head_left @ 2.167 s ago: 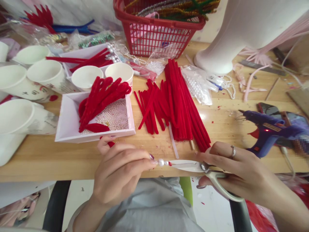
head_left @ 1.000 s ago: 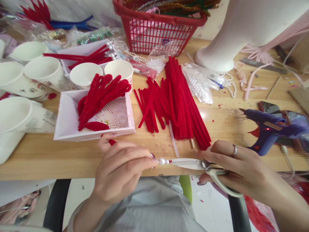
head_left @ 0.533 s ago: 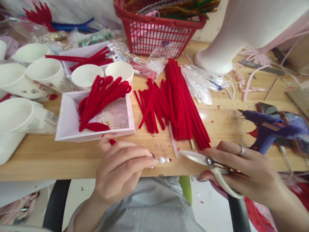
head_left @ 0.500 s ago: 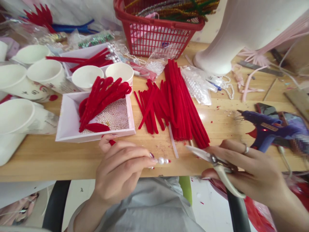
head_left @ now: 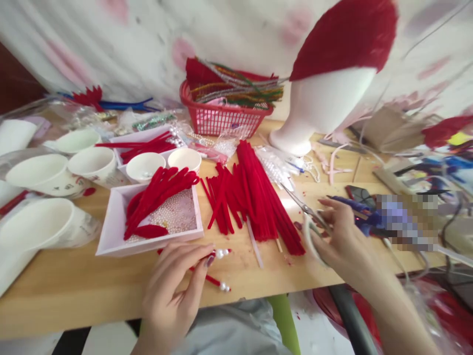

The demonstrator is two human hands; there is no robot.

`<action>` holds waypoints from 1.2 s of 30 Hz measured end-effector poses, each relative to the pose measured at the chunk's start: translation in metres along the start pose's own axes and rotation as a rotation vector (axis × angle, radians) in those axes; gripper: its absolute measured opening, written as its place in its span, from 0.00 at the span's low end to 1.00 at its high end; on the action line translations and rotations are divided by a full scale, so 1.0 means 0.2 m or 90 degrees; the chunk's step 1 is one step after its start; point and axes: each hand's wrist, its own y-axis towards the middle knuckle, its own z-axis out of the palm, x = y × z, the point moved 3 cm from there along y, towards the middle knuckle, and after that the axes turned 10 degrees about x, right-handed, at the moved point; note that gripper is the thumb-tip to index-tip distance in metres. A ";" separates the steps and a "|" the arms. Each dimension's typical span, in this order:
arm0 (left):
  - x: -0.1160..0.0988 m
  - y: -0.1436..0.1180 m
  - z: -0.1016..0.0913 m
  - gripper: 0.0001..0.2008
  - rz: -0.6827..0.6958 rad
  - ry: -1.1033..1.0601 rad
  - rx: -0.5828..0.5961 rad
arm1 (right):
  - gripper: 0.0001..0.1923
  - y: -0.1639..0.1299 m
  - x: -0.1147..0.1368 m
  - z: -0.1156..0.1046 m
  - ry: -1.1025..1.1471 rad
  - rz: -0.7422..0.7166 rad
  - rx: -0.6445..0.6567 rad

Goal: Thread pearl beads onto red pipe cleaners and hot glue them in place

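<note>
My left hand (head_left: 175, 288) is closed on thin red fuzzy stems, pinched between thumb and fingertips. White pearl beads (head_left: 221, 253) sit at the tip of one stem, and a second beaded stem (head_left: 211, 279) sticks out below the thumb. At the right, my right hand (head_left: 342, 241) grips scissors (head_left: 308, 209) with pale handles, the blades pointing up and left over the tabletop. Between the hands lie bundles of red pipe cleaners (head_left: 254, 197). Ahead of my left hand stands a white box (head_left: 148, 249) with small pearls and looped red pipe cleaners (head_left: 158, 199) inside.
Several paper cups (head_left: 40, 172) crowd the left side. Behind are a red basket (head_left: 225, 121) of pipe cleaners and a white mannequin head (head_left: 321, 108) with a red cap. A blue glue gun (head_left: 369, 219) lies beyond my right hand, near a bag of pearls (head_left: 275, 165).
The view has tilted up, bringing the wall and red cap into sight. My right hand has reached forward with the scissors. A second beaded stem now shows more clearly at my left hand.
</note>
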 end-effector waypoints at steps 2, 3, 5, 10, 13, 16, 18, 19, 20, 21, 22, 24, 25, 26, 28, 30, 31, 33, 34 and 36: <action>0.01 0.00 0.01 0.16 0.010 0.010 -0.001 | 0.23 0.04 0.00 0.02 -0.035 0.020 -0.019; 0.02 -0.01 0.01 0.15 0.023 0.013 -0.004 | 0.19 0.06 0.00 0.03 -0.056 0.027 -0.027; 0.03 -0.01 0.02 0.14 0.045 0.020 -0.006 | 0.11 0.09 0.00 0.03 -0.089 0.026 -0.045; 0.03 -0.01 0.02 0.13 0.033 0.024 0.003 | 0.08 0.07 0.09 -0.05 -0.076 -0.022 -0.085; 0.00 0.01 0.03 0.11 -0.005 -0.011 0.011 | 0.08 -0.01 0.27 -0.08 0.022 -0.099 -0.099; -0.04 0.02 0.04 0.11 -0.014 -0.027 0.023 | 0.08 -0.08 0.47 -0.04 0.255 -0.243 -0.127; -0.06 0.03 0.04 0.11 -0.004 -0.014 0.034 | 0.10 -0.09 0.56 0.02 0.340 -0.293 -0.121; -0.07 0.03 0.04 0.11 0.002 -0.007 0.038 | 0.09 -0.09 0.59 0.05 0.364 -0.306 -0.116; -0.07 0.04 0.04 0.12 0.006 -0.001 0.040 | 0.09 -0.08 0.61 0.08 0.382 -0.313 -0.113; -0.08 0.04 0.04 0.11 0.011 0.001 0.036 | 0.08 -0.07 0.62 0.11 0.394 -0.316 -0.111; -0.08 0.05 0.04 0.11 0.015 0.001 0.029 | 0.08 -0.06 0.62 0.13 0.401 -0.316 -0.112; -0.09 0.06 0.04 0.11 0.022 -0.006 0.014 | 0.07 -0.05 0.62 0.15 0.396 -0.319 -0.114; -0.10 0.07 0.04 0.12 0.026 -0.011 0.011 | 0.07 -0.05 0.62 0.15 0.385 -0.324 -0.108; -0.10 0.07 0.04 0.12 0.030 -0.015 0.011 | 0.08 -0.05 0.61 0.15 0.367 -0.329 -0.101; -0.10 0.08 0.05 0.12 0.031 -0.020 0.020 | 0.09 -0.05 0.61 0.15 0.317 -0.343 -0.079; -0.10 0.08 0.05 0.12 0.030 -0.019 0.033 | 0.11 -0.05 0.61 0.15 0.258 -0.366 -0.056; -0.09 0.08 0.05 0.12 0.029 -0.016 0.044 | 0.11 -0.05 0.61 0.15 0.227 -0.381 -0.050; -0.08 0.08 0.06 0.12 0.025 -0.009 0.075 | 0.13 -0.04 0.61 0.15 0.168 -0.405 -0.042; -0.08 0.08 0.07 0.12 0.021 -0.009 0.092 | 0.13 -0.04 0.61 0.16 0.143 -0.412 -0.037; -0.07 0.09 0.07 0.11 0.007 -0.021 0.116 | 0.13 -0.02 0.61 0.17 0.105 -0.415 -0.017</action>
